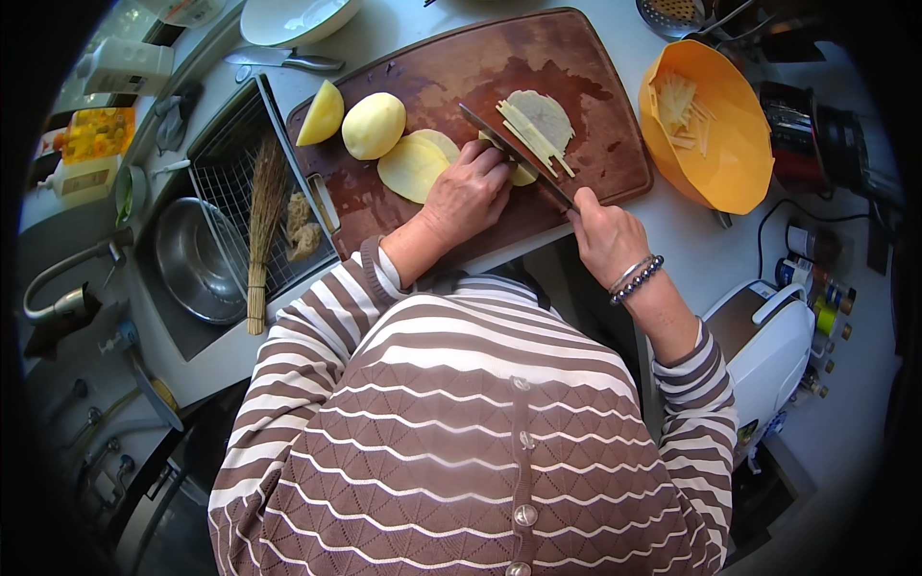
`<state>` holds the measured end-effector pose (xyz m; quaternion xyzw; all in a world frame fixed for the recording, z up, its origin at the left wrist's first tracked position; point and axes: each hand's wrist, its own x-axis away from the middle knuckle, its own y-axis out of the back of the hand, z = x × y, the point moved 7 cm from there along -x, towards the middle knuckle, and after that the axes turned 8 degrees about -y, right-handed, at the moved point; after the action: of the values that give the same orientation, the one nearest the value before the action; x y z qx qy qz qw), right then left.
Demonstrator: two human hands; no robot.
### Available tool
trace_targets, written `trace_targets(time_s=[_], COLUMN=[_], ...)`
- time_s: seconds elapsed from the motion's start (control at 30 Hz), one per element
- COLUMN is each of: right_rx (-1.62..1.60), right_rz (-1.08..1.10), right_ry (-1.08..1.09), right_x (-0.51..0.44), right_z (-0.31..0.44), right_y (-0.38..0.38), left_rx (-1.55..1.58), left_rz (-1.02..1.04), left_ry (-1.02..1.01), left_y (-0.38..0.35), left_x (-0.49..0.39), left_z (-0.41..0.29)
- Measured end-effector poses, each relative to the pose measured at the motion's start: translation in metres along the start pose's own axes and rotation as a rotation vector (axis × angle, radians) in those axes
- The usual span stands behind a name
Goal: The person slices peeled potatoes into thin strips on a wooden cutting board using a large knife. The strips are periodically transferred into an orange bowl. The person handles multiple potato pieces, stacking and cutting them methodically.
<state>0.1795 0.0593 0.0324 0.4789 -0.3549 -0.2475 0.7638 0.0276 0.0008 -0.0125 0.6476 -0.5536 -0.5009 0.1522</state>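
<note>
My right hand [611, 234] grips the handle of a kitchen knife [515, 151], whose blade slants across a wooden cutting board [446, 65]. With curled fingers, my left hand [472, 183] presses on potato slices [524, 173] beside the blade; they are partly hidden. Just past the blade lie potato strips [534, 137] and a thin round slice [542, 114]. Broad potato slices [414, 167] overlap left of my left hand. Near the board's left end are a peeled potato [374, 126] and a cut potato piece [321, 114]. An orange bowl [720, 162] on the right holds more pale strips [681, 108].
On the left, a sink has a wire rack [230, 173] with a straw brush [265, 194], and a metal basin [194, 266]. A second knife [284, 59] and white bowl [299, 21] sit behind. A white appliance [767, 345] and bottles stand at the right.
</note>
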Motion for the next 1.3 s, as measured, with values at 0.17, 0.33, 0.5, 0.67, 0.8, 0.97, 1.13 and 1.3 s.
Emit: trace_targets(time_s=[0.17, 0.33, 0.5, 0.67, 0.8, 0.97, 1.13, 1.3], right_rx=[-0.014, 0.028, 0.011, -0.017, -0.045, -0.074, -0.056, -0.030], right_rz=[-0.079, -0.064, -0.013, -0.067, -0.084, -0.092, -0.050, 0.006], right_ry=[-0.006, -0.041, -0.033, -0.041, 0.002, 0.021, 0.021, 0.006], right_x=[-0.031, -0.040, -0.025, -0.009, -0.005, 0.002, 0.005, 0.000], right_z=[0.016, 0.028, 0.008, -0.004, -0.003, 0.001, 0.000, -0.002], right_y=[-0.021, -0.022, -0.014, -0.002, -0.001, 0.000, 0.001, -0.001], left_rx=[-0.024, -0.035, -0.048, -0.030, -0.030, -0.034, -0.027, -0.026], left_rz=[0.032, 0.000, 0.012, -0.003, -0.006, -0.015, -0.004, -0.008], left_ry=[0.012, 0.009, 0.016, 0.007, 0.005, 0.003, 0.015, 0.006], left_y=[-0.005, 0.000, 0.001, 0.003, 0.002, 0.002, 0.001, 0.001], left_x=[0.000, 0.001, 0.003, 0.001, 0.002, 0.003, 0.004, 0.004], left_z=[0.001, 0.000, 0.000, -0.001, -0.001, 0.000, 0.001, 0.000])
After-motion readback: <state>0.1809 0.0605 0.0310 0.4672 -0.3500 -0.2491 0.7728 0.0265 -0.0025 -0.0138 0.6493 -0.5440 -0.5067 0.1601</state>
